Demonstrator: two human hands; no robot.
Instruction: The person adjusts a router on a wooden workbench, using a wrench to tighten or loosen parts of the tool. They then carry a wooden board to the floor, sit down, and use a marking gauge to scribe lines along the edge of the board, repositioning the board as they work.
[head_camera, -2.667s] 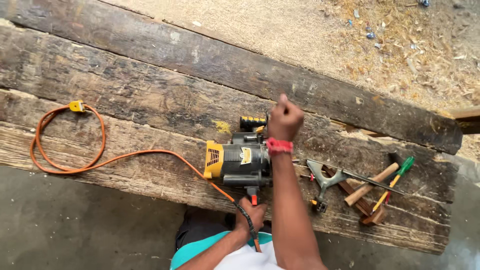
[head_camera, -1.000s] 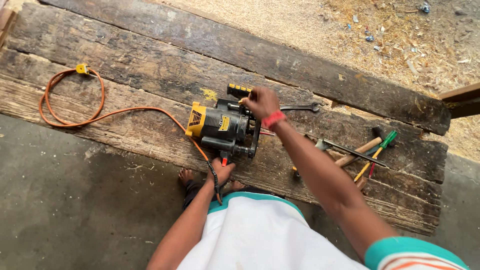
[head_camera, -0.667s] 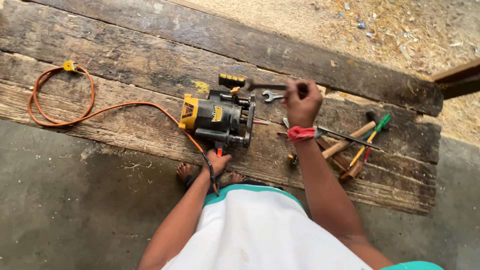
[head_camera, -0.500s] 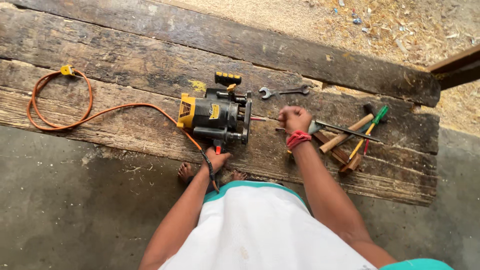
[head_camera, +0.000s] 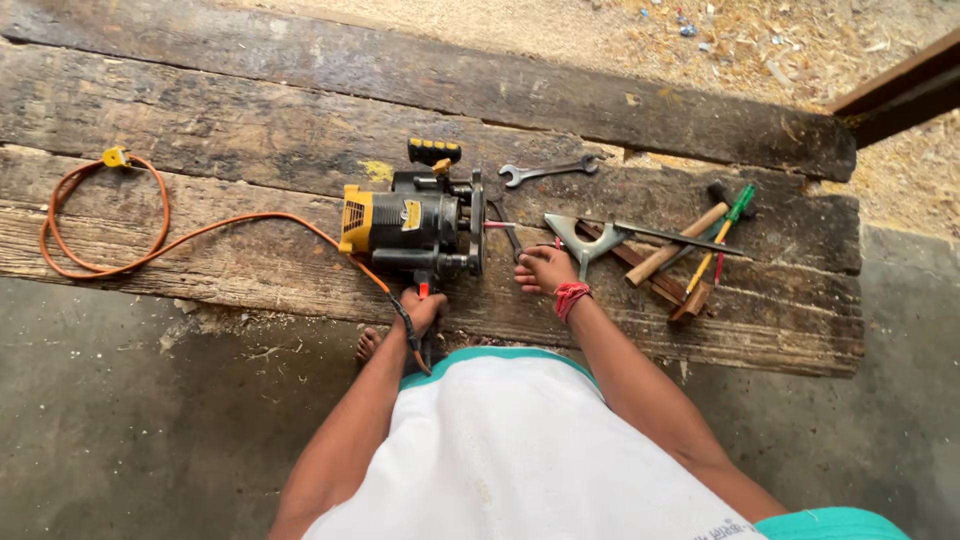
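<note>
**Two hands down beside the router**

Right, the person's left hand (head_camera: 420, 308) is at the near edge of the plank bench (head_camera: 250, 130), fingers curled around the near handle of the black-and-yellow router (head_camera: 415, 225) where the orange cord (head_camera: 150, 245) leaves it. The router lies on its side just beyond that grip, its base plate facing the right hand.

The right hand (head_camera: 546, 269), a red band at the wrist, rests on the wood with fingers loosely bent; whether it is pinching anything cannot be told. Touching or just off its fingertips sits the grey triangular metal tool (head_camera: 585, 238), its thin rod running away to the far side of that hand. Past that lie a wooden-handled hammer (head_camera: 680, 245) and a green-handled screwdriver (head_camera: 728, 222), crossed in a small heap. Beyond the hand, further up the planks, a spanner (head_camera: 550, 170) lies flat. The cord loops well out from the left grip to a yellow plug (head_camera: 115, 157).
</note>
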